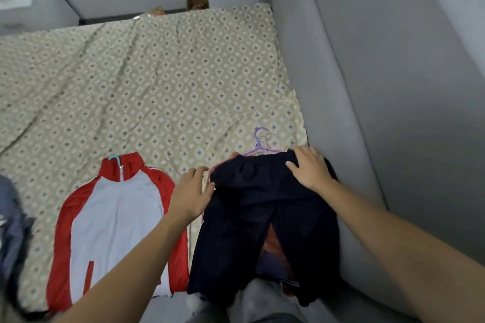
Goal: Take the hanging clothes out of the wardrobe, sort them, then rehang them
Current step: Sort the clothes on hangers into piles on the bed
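On the patterned bedspread (147, 81), head view: clothes lie out flat for sorting, no wardrobe in view. Red-and-white jacket (115, 223), lower left, lies face up with its zip closed and a blue hanger hook (113, 157) projecting from the collar; judged to be laid out singly so that it can be lifted and rehung without refitting. Dark trousers (265, 215), just beside the jacket on its right, top a small pile at the bed's right edge against the grey padded wall (341, 113); orange fabric (271, 244) shows through the gap between the legs, so at least one more garment lies beneath. Purple hanger (258, 143) and a paler hook beside it protrude beyond the waistband, which suggests the pile is stacked hangers together, hooks pointing away from the person. Left hand (193, 191) rests at the left edge of the waistband, fingers extended and relaxed, gripping nothing that can be seen; right hand (309, 166) lies flat on the right of the waistband, fingers spread, pressing rather than grasping; the pair read as squaring the trousers onto the pile. Dark blue-grey clothing (11, 217) lies bunched at the far left edge, partly cut off. Judged stage: sorting under way, rehanging not begun.
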{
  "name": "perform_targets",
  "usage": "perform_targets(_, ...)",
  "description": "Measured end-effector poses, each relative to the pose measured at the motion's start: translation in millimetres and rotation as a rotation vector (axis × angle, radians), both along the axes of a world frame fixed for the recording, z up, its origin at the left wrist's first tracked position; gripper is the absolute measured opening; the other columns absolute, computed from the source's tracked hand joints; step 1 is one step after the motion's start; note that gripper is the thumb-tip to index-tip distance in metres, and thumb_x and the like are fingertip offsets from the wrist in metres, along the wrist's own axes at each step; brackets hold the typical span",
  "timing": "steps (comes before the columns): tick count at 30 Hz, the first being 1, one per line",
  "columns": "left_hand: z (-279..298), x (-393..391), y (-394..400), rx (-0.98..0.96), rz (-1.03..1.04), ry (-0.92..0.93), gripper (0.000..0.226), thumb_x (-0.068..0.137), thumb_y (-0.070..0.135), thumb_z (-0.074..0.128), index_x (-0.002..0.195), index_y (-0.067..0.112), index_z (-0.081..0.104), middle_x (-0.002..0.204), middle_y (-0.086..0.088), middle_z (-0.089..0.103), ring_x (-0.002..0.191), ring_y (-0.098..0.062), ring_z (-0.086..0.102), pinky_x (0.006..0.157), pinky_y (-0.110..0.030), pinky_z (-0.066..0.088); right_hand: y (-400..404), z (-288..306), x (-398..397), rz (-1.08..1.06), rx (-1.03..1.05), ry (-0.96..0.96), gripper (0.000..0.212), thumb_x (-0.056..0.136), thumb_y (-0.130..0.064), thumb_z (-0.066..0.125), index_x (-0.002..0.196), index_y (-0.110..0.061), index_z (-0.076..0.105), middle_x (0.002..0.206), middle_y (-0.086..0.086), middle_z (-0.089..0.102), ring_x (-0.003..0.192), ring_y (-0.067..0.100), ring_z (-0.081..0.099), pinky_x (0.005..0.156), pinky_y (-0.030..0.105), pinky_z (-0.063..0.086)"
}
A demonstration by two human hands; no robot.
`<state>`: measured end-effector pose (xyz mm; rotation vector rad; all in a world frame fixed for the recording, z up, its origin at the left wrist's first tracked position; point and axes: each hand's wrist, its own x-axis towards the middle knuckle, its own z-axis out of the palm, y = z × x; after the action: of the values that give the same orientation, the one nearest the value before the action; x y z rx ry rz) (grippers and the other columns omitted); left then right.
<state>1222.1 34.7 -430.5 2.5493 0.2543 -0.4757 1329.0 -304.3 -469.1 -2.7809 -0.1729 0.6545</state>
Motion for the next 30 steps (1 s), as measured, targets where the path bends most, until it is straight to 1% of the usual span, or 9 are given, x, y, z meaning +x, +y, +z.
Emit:
perform_targets(4,13,-16,25,0.060,0.050,0.018,0.057,0.100,0.052,0.043,0.147,0.021,0.047,0.139,-0.001,0.054,0.131,-0.024,0.051,0.098,-0.047,0.049,51,14,-8,0.107,0.112,0.022,0.059,0.105,-0.048,0.049,0.156,-0.021,0.038,0.154,0.003,0.046,0.144,0.026,0.037,0.112,0.048,0.039)
perform_targets(6,19,-26,42,0.104,0.067,0.006,0.055,0.101,0.050,0.045,0.147,0.020,0.048,0.137,-0.002,0.054,0.129,-0.027,0.051,0.096,-0.048,0.048,80,19,-15,0.159,0.133,0.034,0.059,0.106,-0.049,0.048,0.157,-0.022,0.037,0.158,0.002,0.042,0.149,0.026,0.032,0.116,0.048,0.036)
perform_targets(8,26,-37,63,0.140,0.109,-0.005,0.052,0.103,0.047,0.047,0.147,0.020,0.048,0.137,-0.003,0.054,0.127,-0.028,0.049,0.096,-0.050,0.047,112,23,-22,0.219,0.160,0.030,0.058,0.106,-0.050,0.047,0.156,-0.021,0.038,0.155,0.002,0.044,0.148,0.026,0.033,0.116,0.047,0.035)
perform_targets(12,37,-66,114,0.178,0.190,-0.002,0.061,0.099,0.056,0.037,0.147,0.021,0.047,0.136,-0.002,0.054,0.124,-0.026,0.050,0.094,-0.048,0.046,180,28,-40,0.307,0.236,0.046,0.057,0.106,-0.049,0.048,0.156,-0.021,0.039,0.154,0.001,0.044,0.147,0.026,0.034,0.115,0.047,0.035)
perform_targets(16,27,-104,174,0.201,0.292,0.004,0.051,0.104,0.050,0.048,0.147,0.023,0.047,0.139,-0.001,0.053,0.126,-0.025,0.050,0.095,-0.048,0.044,249,25,-60,0.368,0.263,0.058,0.059,0.106,-0.050,0.046,0.157,-0.024,0.036,0.153,-0.002,0.044,0.142,0.022,0.037,0.112,0.044,0.036)
perform_targets(20,3,-136,246,0.184,0.363,0.014,0.052,0.104,0.051,0.049,0.148,0.023,0.047,0.143,-0.002,0.053,0.129,-0.026,0.049,0.099,-0.049,0.046,317,10,-79,0.416,0.259,0.073,0.059,0.106,-0.051,0.046,0.158,-0.024,0.036,0.150,-0.001,0.046,0.138,0.023,0.041,0.111,0.043,0.038)
perform_targets(25,-50,-149,359,0.134,0.376,0.046,0.056,0.103,0.054,0.048,0.149,0.021,0.047,0.146,-0.002,0.052,0.132,-0.026,0.049,0.100,-0.050,0.048,410,-29,-82,0.393,0.175,0.135,0.061,0.103,-0.052,0.051,0.155,-0.023,0.037,0.153,-0.001,0.045,0.141,0.025,0.043,0.113,0.046,0.038)
perform_targets(28,-93,-144,429,0.123,0.337,0.078,0.057,0.103,0.055,0.047,0.148,0.021,0.047,0.139,-0.002,0.055,0.125,-0.026,0.051,0.096,-0.049,0.049,468,-62,-73,0.329,0.151,0.146,0.059,0.102,-0.046,0.057,0.153,-0.022,0.041,0.149,0.004,0.050,0.139,0.029,0.046,0.113,0.045,0.038)
perform_targets(30,-122,-136,472,0.128,0.288,0.095,0.063,0.101,0.060,0.041,0.147,0.019,0.048,0.134,-0.003,0.056,0.120,-0.027,0.053,0.092,-0.047,0.050,505,-89,-63,0.284,0.144,0.158,0.059,0.101,-0.044,0.059,0.153,-0.024,0.042,0.149,0.006,0.051,0.138,0.031,0.046,0.113,0.046,0.038)
